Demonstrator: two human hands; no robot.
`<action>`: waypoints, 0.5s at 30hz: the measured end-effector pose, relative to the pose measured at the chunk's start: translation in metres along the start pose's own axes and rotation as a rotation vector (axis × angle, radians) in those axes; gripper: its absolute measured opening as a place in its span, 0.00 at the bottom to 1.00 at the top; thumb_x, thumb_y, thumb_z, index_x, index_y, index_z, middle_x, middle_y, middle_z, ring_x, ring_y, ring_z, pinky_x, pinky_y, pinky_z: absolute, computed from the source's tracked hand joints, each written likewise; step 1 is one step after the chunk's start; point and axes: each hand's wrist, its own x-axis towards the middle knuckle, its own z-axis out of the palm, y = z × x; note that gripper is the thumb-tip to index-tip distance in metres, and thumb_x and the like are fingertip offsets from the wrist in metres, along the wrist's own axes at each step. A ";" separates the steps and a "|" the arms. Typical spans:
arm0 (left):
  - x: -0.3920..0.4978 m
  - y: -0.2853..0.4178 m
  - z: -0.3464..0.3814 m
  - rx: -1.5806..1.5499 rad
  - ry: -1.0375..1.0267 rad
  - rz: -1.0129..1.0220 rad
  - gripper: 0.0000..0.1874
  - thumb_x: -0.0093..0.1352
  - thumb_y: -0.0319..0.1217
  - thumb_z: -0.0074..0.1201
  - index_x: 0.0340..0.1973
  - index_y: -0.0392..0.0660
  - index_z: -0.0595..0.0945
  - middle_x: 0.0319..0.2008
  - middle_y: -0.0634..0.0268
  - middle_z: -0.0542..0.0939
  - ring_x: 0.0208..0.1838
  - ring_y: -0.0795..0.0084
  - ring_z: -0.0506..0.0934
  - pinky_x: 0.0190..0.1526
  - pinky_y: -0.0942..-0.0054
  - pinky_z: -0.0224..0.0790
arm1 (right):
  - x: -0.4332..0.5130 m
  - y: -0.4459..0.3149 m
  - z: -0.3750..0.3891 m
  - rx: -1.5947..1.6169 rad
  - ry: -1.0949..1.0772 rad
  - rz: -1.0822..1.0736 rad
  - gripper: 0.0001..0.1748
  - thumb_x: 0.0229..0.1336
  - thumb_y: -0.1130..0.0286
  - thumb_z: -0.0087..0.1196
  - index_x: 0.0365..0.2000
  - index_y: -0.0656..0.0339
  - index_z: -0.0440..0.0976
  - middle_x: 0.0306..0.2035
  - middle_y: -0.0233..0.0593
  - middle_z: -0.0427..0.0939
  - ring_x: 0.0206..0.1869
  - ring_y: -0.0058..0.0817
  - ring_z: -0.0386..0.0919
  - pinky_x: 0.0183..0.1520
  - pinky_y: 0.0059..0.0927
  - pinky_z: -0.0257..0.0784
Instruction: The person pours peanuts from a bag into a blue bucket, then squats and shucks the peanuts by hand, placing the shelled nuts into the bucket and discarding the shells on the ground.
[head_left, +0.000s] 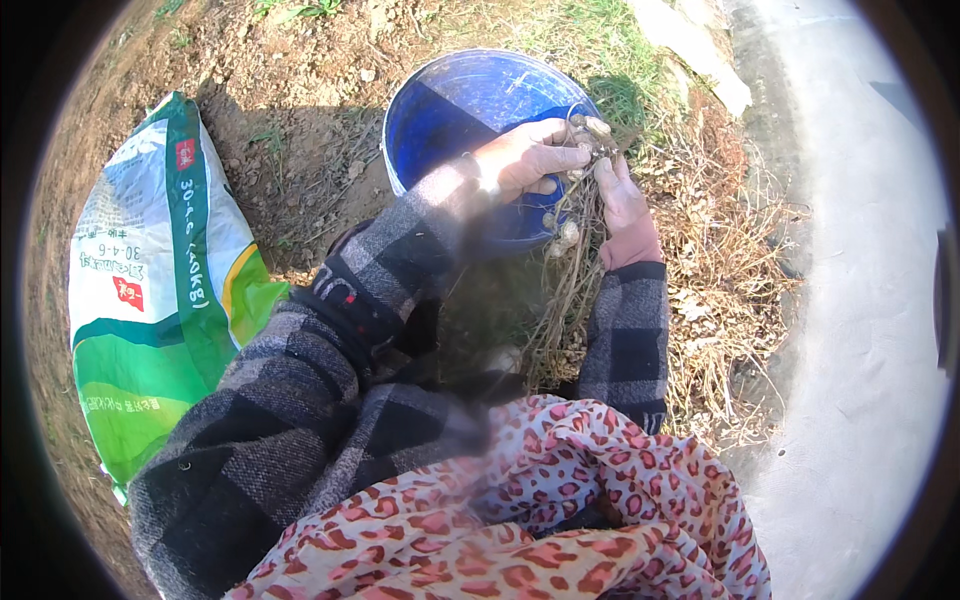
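Observation:
A dried peanut plant hangs between my hands, its thin brown stems trailing down toward my lap. My right hand grips the plant near its root end. With thumb and fingers, my left hand pinches the pods and roots at the top of the bunch. Pale peanut pods dangle below my left fingers. Under both hands stands a round blue bucket, partly in shadow; my left forearm and hand cover some of its opening, and its lower inside is hard to see.
A printed white-and-green fertilizer sack lies on bare soil at the left. Dry peanut stalks are heaped at the right, beside a pale paved strip. Grass grows behind the bucket. A leopard-print cloth covers my front.

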 end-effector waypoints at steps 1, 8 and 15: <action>0.001 -0.002 0.000 -0.025 0.000 -0.025 0.21 0.64 0.34 0.51 0.53 0.49 0.69 0.39 0.75 0.73 0.36 0.89 0.69 0.33 0.90 0.62 | 0.000 -0.001 0.001 0.006 0.033 0.021 0.29 0.62 0.66 0.39 0.60 0.63 0.45 0.57 0.39 0.58 0.59 0.26 0.55 0.61 0.26 0.50; 0.007 -0.010 -0.008 -0.082 0.143 0.055 0.11 0.62 0.30 0.55 0.39 0.42 0.75 0.28 0.71 0.75 0.25 0.87 0.70 0.22 0.88 0.60 | 0.000 -0.007 0.014 0.127 0.126 0.101 0.23 0.63 0.67 0.37 0.57 0.61 0.53 0.48 0.37 0.67 0.44 0.21 0.69 0.43 0.23 0.69; 0.010 -0.005 -0.024 0.160 0.399 0.013 0.09 0.63 0.34 0.54 0.36 0.47 0.75 0.29 0.69 0.76 0.26 0.86 0.69 0.23 0.86 0.60 | 0.001 -0.007 0.004 0.006 0.217 0.078 0.23 0.62 0.64 0.40 0.54 0.64 0.57 0.45 0.36 0.70 0.45 0.21 0.69 0.46 0.23 0.67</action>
